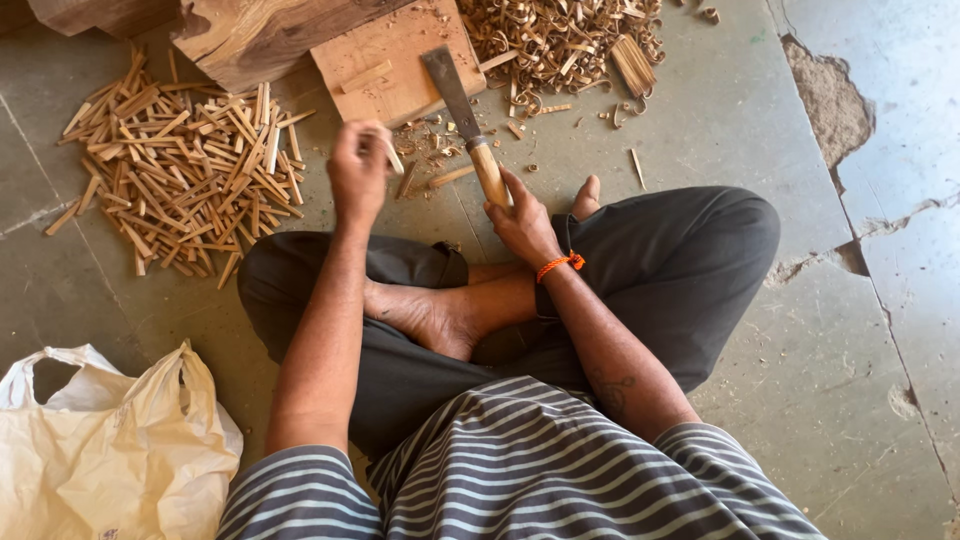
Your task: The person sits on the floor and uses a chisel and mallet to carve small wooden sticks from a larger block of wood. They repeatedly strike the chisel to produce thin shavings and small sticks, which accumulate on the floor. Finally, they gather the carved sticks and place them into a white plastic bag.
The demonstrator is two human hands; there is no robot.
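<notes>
1. White plastic bag (pixel 105 440): on the floor (pixel 820 330), nearest the person, left of the wooden block; mouth crumpled, contents not visible.
2. Right hand (pixel 522 222): closed around the chisel (pixel 470 125) handle, just below the block.
3. Left hand (pixel 358 172): pinches a small wooden stick (pixel 390 152), below the block.
4. Wooden block (pixel 395 60): carries the chisel blade.
5. Stick pile (pixel 175 175): left of block.
6. Shavings (pixel 560 40): right of block.
</notes>
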